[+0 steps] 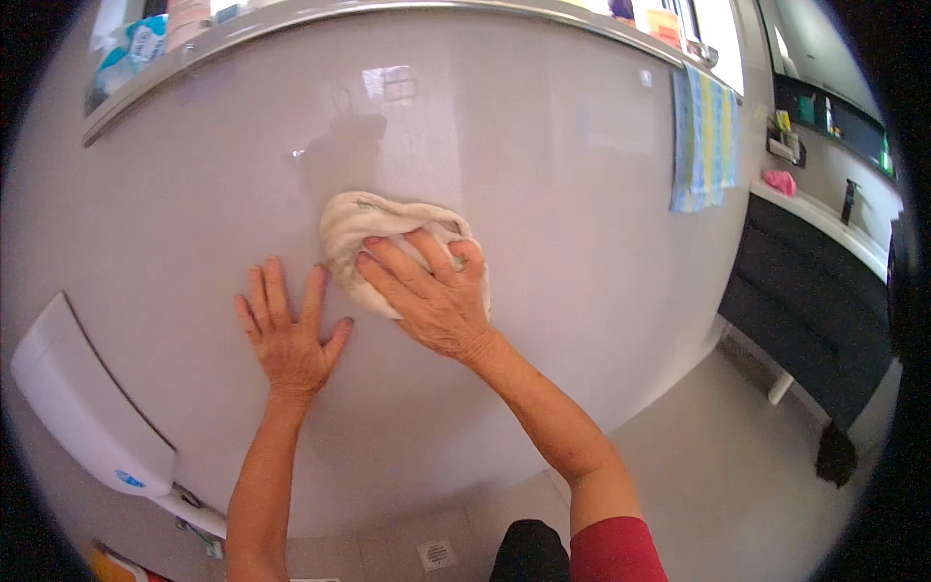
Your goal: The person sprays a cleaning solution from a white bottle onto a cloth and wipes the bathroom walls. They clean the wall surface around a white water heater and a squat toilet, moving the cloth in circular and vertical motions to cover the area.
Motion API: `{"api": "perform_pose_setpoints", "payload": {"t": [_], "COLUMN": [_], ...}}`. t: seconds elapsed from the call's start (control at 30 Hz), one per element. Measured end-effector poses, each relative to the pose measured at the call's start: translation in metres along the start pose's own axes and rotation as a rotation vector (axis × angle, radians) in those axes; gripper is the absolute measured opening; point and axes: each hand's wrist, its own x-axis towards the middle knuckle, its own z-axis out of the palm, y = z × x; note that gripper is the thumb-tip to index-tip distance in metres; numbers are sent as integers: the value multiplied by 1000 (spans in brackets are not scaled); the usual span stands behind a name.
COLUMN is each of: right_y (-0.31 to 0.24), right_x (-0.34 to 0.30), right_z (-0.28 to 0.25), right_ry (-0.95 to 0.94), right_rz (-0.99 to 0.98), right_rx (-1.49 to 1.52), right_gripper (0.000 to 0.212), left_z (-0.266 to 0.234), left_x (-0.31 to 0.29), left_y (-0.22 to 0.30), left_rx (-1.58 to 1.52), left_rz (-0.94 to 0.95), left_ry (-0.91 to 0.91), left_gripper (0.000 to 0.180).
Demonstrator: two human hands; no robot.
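A cream-coloured cloth [354, 228], bunched and folded with a few dark marks, lies against the glossy tiled wall [543, 320]. My right hand [436, 296] presses it to the tiles, with bent fingers dug into its folds and the palm covering its lower part. Just left of the cloth, my left hand [291, 339] rests flat on the wall, fingers spread and holding nothing. A small gap separates its index finger from the cloth's edge.
A window ledge [388, 8] with packets and bottles runs above. A striped towel [703, 141] hangs at upper right. Beyond it stand a dark vanity cabinet [805, 301] and a black tap [850, 201]. A white cistern [87, 407] sits at left; a floor drain [437, 555] lies below.
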Motion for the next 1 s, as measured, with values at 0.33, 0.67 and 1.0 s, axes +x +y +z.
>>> {"api": "perform_pose_setpoints", "payload": {"t": [0.33,0.67,1.0], "right_y": [113,62,-33], "right_x": [-162,-303,-99], "right_z": [-49,-56,-21], "right_ry": [174,246,-48], "right_rz": [1044,1918,580], "right_rx": [-76,-35,13], "right_gripper": [55,64,59], "left_z": [4,3,2], "left_x": [2,4,-1], "left_y": [4,1,-2], "left_rx": [-34,-10,3], "left_rz": [25,37,64], "left_ry": [78,96,86], "left_gripper": [65,63,64]}}
